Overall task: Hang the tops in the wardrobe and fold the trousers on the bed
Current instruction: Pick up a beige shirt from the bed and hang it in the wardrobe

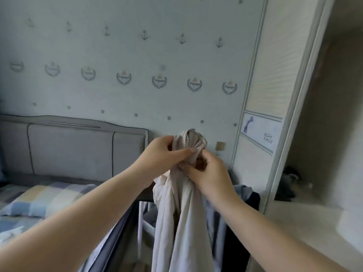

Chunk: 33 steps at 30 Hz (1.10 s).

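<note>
While both forearms reach forward from the bottom corners of the view, the left hand (167, 154) and right hand (208, 171) meet at chest height, and both are closed on the bunched top end of a pale garment (180, 216). The left hand wraps its fingers (184, 152) across the gathered cloth from the left; the right hand pinches the cloth just below and to the right, its fingertips turned toward the left hand. A zip (185, 140) shows in the bunch above the hands, so this is probably the waist of trousers or a zipped top; I cannot tell which.

From the hands the garment hangs straight down, its long axis upright, with the loose length falling out of view at the bottom edge. Neither hand is clearly nearer; they touch the same bunch, left above, right below.

Behind the hanging cloth stands a rack (143, 222) with blue and dark clothes (247, 195) draped over it. The bed (39, 201) lies to the left, with a checked pillow and a grey headboard (68, 146) beyond. The wardrobe (324, 134) is open on the right, its sliding door (275, 75) pushed aside.

If it is trousers, the move goes left and down to the bed; if a top, right to the wardrobe.

On the door a panel carries a blue giraffe (247, 124) and small writing, too blurred to read. The wallpaper (137, 55) shows anchors and crests.
</note>
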Tool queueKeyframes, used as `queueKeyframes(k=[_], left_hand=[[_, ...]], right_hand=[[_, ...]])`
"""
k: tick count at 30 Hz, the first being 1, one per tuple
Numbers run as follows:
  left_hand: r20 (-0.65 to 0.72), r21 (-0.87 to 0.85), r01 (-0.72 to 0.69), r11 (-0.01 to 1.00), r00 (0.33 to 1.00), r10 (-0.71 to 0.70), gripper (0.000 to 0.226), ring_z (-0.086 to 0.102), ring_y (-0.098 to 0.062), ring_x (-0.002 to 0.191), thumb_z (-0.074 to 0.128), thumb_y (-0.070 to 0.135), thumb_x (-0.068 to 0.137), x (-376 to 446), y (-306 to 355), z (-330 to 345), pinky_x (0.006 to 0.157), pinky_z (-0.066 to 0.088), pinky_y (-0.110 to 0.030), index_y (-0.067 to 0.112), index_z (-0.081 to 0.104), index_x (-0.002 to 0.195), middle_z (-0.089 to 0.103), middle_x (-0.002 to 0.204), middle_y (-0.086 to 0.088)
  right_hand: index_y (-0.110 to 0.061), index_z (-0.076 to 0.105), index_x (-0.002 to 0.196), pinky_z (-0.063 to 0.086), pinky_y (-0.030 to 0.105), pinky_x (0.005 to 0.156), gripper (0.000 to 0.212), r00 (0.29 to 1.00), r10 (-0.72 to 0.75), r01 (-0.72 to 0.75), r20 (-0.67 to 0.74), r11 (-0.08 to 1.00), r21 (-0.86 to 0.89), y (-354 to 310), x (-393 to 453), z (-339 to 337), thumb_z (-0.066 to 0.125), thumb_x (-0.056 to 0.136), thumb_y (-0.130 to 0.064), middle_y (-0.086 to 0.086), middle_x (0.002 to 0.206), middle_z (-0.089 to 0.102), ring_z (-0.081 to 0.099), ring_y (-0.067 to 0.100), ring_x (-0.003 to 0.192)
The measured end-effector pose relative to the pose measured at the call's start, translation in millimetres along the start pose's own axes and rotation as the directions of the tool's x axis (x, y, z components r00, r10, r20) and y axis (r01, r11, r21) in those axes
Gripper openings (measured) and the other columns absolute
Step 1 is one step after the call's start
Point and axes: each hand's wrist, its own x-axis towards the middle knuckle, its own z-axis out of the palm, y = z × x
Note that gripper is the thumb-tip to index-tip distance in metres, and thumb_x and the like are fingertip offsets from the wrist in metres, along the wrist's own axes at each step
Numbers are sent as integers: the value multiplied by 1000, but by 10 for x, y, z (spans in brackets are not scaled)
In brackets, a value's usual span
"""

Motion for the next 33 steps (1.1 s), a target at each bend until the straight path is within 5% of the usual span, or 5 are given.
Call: queueKeyframes(k=[5,8,14,26,33], left_hand=[[121,-165,-1,986,992,21,14,64,-25,71,62,17,90,194,206,800,72,51,-36,5,68,93,69,80,-14],[205,-419,114,901,978,-29,13,69,-33,86,58,11,94,317,324,1295,82,56,-50,3,66,100,70,99,-25],[341,-668,230,708,940,16,16,72,-20,78,55,19,96,635,400,2127,61,57,-30,9,67,94,74,88,-11],[497,-781,383,494,860,119,23,72,-13,87,50,32,98,1435,672,3257,61,57,-25,14,62,106,75,92,0],[627,-763,454,461,694,354,43,67,-31,104,66,20,83,2114,892,3784,90,54,-44,-3,61,118,68,112,-20]], right_hand=[[-38,65,66,45,15,55,18,981,100,-96,-168,995,34,154,-116,-814,71,83,-32,-13,63,66,60,1,59],[-27,60,64,39,22,55,24,932,154,-156,-327,988,22,295,-179,-1295,66,85,-37,-11,53,52,48,5,53],[-24,56,69,52,48,74,24,769,268,-225,-581,963,146,555,-202,-2099,57,93,-27,-5,65,58,56,16,67],[-16,60,80,47,36,74,15,559,165,-244,-813,969,30,931,207,-3174,62,90,-28,-3,76,60,55,15,74],[-1,57,79,42,33,69,26,462,63,-328,-884,939,-104,1185,751,-3697,64,88,-25,4,71,55,51,16,70]])
